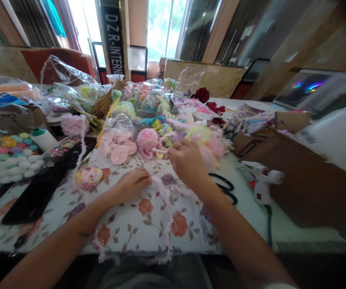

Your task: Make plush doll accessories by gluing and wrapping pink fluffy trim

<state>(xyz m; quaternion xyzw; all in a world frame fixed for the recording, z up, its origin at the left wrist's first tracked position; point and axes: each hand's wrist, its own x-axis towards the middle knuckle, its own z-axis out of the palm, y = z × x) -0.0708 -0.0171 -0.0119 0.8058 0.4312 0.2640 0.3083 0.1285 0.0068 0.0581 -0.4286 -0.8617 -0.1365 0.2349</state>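
Closed fingers of my left hand (135, 181) pinch fluffy pale pink yarn (167, 204) just above the flowered cloth. From there the strand loops down over the table's front edge towards my lap. Farther forward and to the right, my right hand (187, 158) is closed on a thin pale stick (160, 151), its tip pointing left; its exact kind is unclear. Just past that tip sits a pink ball of yarn (147, 140). Black scissor handles (225, 188) lie beside my right forearm, which partly covers them. A round decorated piece (88, 177) rests left of my left hand.
A white glue gun (261, 180) and a cardboard box (305, 180) stand right. On the left are a long black object (37, 192), bagged pom-poms (19, 160) and a thread spool (44, 139). Heaped pastel yarn pieces (157, 102) fill the back.
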